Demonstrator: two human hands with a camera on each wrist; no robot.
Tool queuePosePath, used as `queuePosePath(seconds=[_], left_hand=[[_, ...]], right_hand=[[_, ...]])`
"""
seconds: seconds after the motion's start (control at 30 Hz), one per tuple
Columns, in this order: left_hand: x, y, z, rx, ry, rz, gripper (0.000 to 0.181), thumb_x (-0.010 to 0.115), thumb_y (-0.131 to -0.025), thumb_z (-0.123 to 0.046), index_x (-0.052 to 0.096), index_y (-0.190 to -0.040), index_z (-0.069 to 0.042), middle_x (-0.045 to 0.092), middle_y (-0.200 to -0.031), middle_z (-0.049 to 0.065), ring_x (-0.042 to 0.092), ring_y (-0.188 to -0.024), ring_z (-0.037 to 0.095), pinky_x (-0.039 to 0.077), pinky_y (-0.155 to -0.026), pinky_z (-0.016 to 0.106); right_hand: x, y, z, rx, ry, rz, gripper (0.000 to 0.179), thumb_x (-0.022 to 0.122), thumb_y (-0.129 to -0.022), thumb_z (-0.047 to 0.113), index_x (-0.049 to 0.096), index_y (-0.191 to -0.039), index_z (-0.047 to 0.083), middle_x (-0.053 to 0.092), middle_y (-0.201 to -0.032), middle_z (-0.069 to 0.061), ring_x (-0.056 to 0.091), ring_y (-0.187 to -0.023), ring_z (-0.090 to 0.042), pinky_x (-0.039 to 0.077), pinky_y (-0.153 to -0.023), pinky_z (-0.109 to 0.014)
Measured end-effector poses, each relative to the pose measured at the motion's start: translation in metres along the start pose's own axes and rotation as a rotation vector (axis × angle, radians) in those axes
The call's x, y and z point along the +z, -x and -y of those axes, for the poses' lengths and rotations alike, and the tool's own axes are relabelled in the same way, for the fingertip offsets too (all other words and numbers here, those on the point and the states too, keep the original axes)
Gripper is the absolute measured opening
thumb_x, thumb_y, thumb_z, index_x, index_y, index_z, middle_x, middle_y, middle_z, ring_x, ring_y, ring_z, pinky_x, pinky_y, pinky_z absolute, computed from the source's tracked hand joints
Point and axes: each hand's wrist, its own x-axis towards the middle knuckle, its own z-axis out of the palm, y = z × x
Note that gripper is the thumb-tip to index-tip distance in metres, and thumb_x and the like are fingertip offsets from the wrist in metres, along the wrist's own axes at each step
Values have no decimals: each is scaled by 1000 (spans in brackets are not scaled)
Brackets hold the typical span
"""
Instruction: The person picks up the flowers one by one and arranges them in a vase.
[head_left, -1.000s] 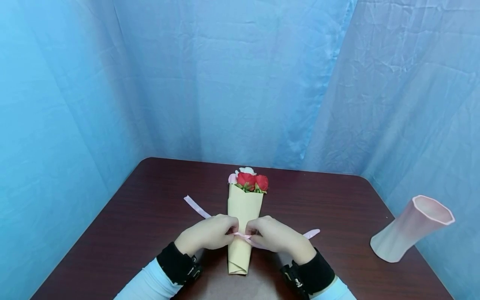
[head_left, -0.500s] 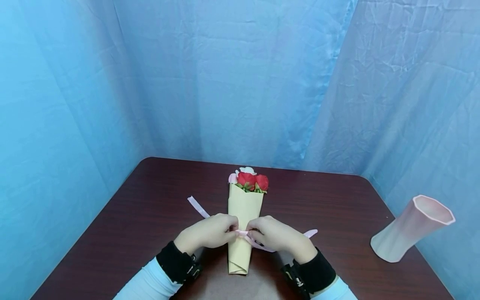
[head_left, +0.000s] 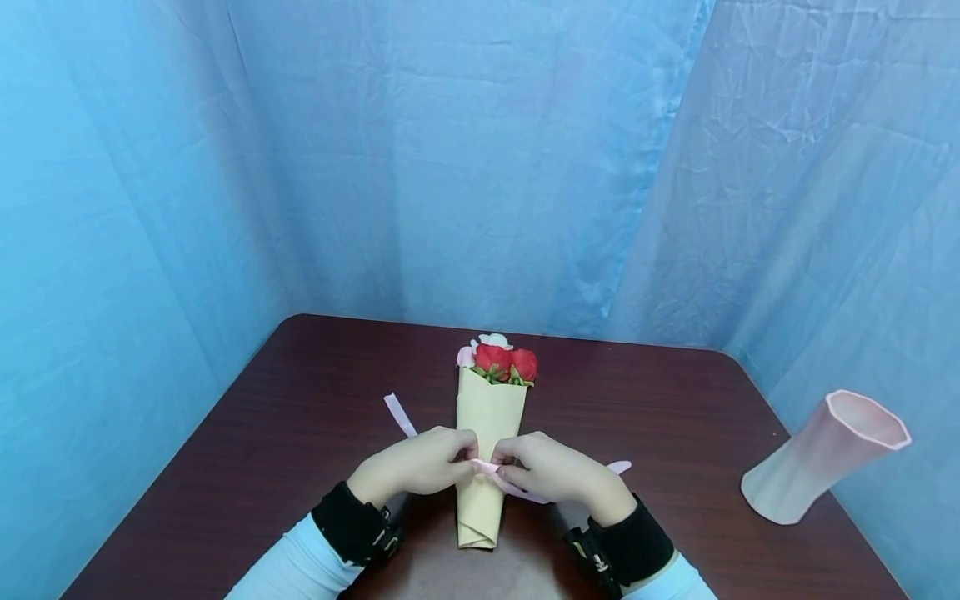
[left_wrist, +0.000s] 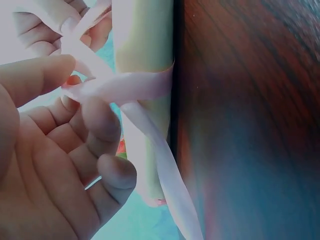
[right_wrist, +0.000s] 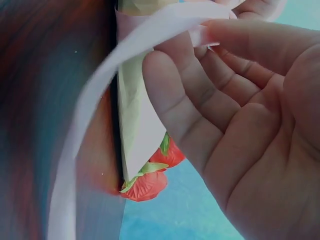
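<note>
Ribbon ends (head_left: 401, 415) seemingly nearer bouquet (head_left: 491, 410)

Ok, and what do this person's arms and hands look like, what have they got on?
The left hand and right hand are bare, with no gloves. The arms wear light blue sleeves, and wide black wristbands circle both wrists. Each band carries a small dark device with pale details too small to make out.

Blue cloth (head_left: 480, 167) hangs behind a table (head_left: 645, 400) bearing a vase (head_left: 813, 467).
</note>
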Motion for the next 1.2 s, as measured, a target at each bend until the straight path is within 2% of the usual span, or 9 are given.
queuePosePath(seconds=[0.37, 0.53, 0.67, 0.8, 1.0, 1.2], left_hand=[[-2, 1, 4, 4, 29, 6, 13, 67, -99, -17, 61, -88, -19, 55, -68, -9, 49, -62, 5, 44, -58, 24], [-6, 3, 4, -8, 35, 26, 12, 71, -97, -16, 63, -89, -18, 52, -69, -8, 48, -62, 6, 43, -58, 24], [-9, 5, 6, 6, 20, 44, 12, 74, -94, -13, 64, -88, -16, 51, -70, -8, 47, -62, 6, 42, -58, 23], [-11, 6, 8, 2, 38, 58, 10, 72, -95, -11, 65, -89, -15, 55, -71, -8, 49, -61, 6, 42, -57, 23], [-12, 7, 7, -16, 87, 63, 10, 67, -99, -18, 64, -90, -20, 57, -71, -8, 48, -60, 7, 41, -56, 24], [-13, 5, 6, 5, 122, 53, 7, 64, -101, -17, 63, -95, -19, 61, -75, -5, 50, -64, 7, 42, -59, 24]], right_hand=[[-5, 2, -4, 13, 7, 2, 12, 61, -99, 9, 70, -96, 17, 54, -68, 15, 46, -57, 0, 42, -55, -21], [-7, 3, -7, 16, 0, 1, 12, 62, -99, 10, 71, -98, 18, 57, -71, 15, 48, -59, -1, 43, -56, -22], [-8, 4, -10, 29, -7, 4, 9, 65, -99, 14, 71, -97, 19, 57, -69, 15, 49, -60, -1, 43, -56, -21], [-8, 5, -11, 31, -36, 15, 8, 66, -97, 12, 71, -96, 19, 58, -70, 13, 50, -60, -2, 43, -56, -21], [-9, 6, -12, 24, -94, 44, 10, 66, -98, 11, 71, -94, 19, 60, -73, 10, 47, -57, -2, 43, -55, -22], [-10, 6, -12, 7, -86, 19, 13, 60, -103, 13, 71, -96, 16, 66, -77, 4, 56, -64, -3, 50, -60, -24]])
